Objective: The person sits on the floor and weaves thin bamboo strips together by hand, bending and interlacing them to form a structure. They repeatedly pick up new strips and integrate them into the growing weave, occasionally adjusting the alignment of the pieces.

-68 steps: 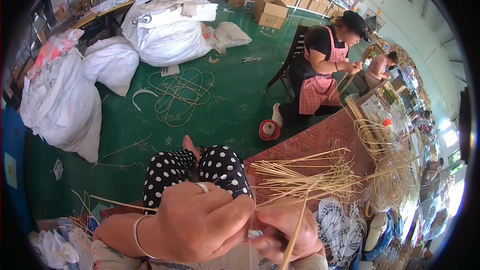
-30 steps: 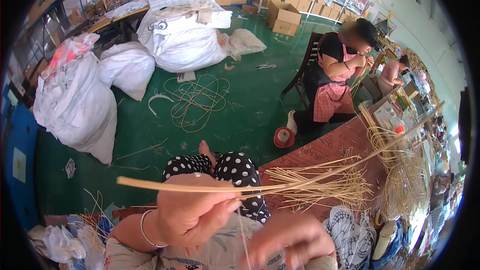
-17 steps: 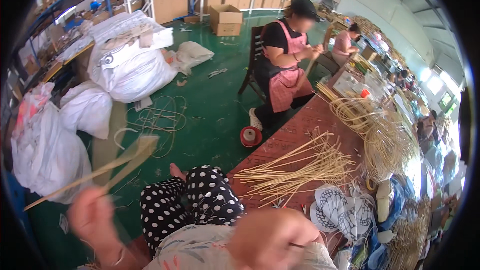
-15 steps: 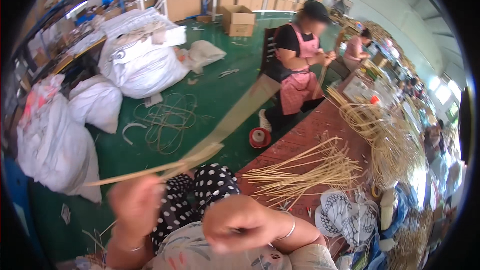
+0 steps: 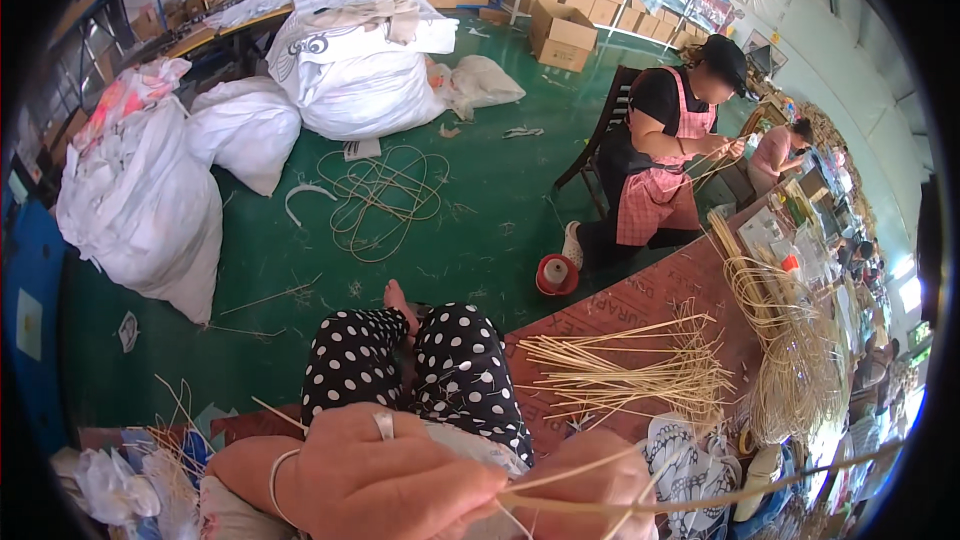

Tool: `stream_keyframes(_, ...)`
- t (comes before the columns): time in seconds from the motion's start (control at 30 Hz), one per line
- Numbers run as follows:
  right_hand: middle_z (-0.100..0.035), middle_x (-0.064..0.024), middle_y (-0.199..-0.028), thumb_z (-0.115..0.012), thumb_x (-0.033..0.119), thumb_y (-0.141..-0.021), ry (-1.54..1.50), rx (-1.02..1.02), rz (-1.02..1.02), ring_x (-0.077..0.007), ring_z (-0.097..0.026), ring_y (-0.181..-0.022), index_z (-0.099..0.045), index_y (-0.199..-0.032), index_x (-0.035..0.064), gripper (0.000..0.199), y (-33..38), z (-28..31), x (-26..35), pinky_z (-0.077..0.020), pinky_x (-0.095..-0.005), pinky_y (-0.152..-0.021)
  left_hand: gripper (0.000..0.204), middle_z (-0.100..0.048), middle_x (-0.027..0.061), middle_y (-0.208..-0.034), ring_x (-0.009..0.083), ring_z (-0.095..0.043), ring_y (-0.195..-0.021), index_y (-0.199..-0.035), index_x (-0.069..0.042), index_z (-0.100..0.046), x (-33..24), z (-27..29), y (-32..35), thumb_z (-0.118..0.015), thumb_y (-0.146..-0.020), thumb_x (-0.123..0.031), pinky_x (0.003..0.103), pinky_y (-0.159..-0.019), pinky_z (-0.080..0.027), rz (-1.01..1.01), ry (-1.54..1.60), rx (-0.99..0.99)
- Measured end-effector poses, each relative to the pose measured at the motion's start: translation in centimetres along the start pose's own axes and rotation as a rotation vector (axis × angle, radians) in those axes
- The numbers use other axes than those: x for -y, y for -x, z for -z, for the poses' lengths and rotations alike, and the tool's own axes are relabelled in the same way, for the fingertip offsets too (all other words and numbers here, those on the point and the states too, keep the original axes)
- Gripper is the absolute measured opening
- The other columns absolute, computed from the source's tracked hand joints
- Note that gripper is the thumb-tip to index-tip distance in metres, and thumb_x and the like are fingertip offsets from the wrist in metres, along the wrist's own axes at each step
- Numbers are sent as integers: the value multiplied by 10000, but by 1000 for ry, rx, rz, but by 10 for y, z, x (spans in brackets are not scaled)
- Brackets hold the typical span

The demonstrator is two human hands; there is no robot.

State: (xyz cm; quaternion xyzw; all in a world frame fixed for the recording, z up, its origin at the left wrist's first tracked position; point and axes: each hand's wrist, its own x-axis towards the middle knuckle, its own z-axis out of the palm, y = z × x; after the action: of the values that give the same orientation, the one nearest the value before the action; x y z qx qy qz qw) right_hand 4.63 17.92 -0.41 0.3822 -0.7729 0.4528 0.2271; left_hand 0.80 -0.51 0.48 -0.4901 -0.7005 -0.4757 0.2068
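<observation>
My left hand (image 5: 390, 475), with a ring and a bracelet, reaches across the lower middle, thumb and fingers pinched on thin pale cane strips (image 5: 700, 505). One long strip runs from the fingertips to the right edge, and shorter ends fan out beside it. A pale stick end (image 5: 278, 414) shows behind the same hand. Close to those fingertips, my right hand (image 5: 590, 475) is blurred behind the strips; its fingers are not clear. A loose pile of cut cane sticks (image 5: 630, 365) lies on the reddish-brown board (image 5: 530, 325) to the right.
Coiled cane (image 5: 795, 370) and white patterned cutouts (image 5: 680, 455) lie at the right. Ahead on the green floor are a tangled cane coil (image 5: 390, 205) and a red bowl (image 5: 557, 274). White sacks (image 5: 140, 210) stand left; a co-worker (image 5: 665, 150) sits at the far right.
The cane strips have swung from ahead and left over to the right. My left hand has moved right, close to my right hand. The view has shifted, with the surroundings now farther right.
</observation>
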Motion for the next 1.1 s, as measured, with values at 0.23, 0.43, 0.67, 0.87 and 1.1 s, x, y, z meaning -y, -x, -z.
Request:
stream_keyframes(0.23,-590,-75,-723,-662,23,-656,-270,-259,-52,-213,-563,-588,-597,-828,38,185,11,-39,-45,-442,-303,-509,129,-565,75,-610,177,-487,-410,-823,10,-553,27,-15,11,-615,-713,-16,266,-385,-367,-12,-45,16)
stream_keyframes(0.43,-601,-60,-774,-605,-56,-765,-494,-401,-374,-127,-555,-695,-582,-833,20,104,26,-69,-77,-441,-242,-616,135,-515,82,-578,240,-509,-451,-844,-8,-542,68,-38,26,-589,-718,3,319,-408,-381,68,-173,-101)
stream_keyframes(0.67,-581,-78,-698,-650,171,-762,-1097,-1,-200,-192,-537,-583,-565,-726,-2,196,4,-40,-26,-430,-304,-517,135,-548,89,-604,197,-490,-443,-795,-13,-561,49,-27,11,-586,-672,37,290,-405,-367,101,-123,-52)
stream_keyframes(0.87,-537,-77,-582,-464,228,-892,-1710,176,-15,-185,-529,-502,-607,-838,-5,279,15,-41,-13,-402,-286,-415,180,-549,32,-588,156,-476,-422,-797,-8,-554,19,-1,8,-595,-624,18,252,-377,-358,0,57,86)
stream_keyframes(1.1,-566,-85,-669,-559,175,-785,-1153,-158,-125,-222,-551,-591,-601,-803,13,168,18,-30,-6,-435,-316,-519,203,-586,57,-585,125,-492,-383,-820,7,-560,9,-6,9,-616,-627,-16,212,-352,-377,-50,68,42)
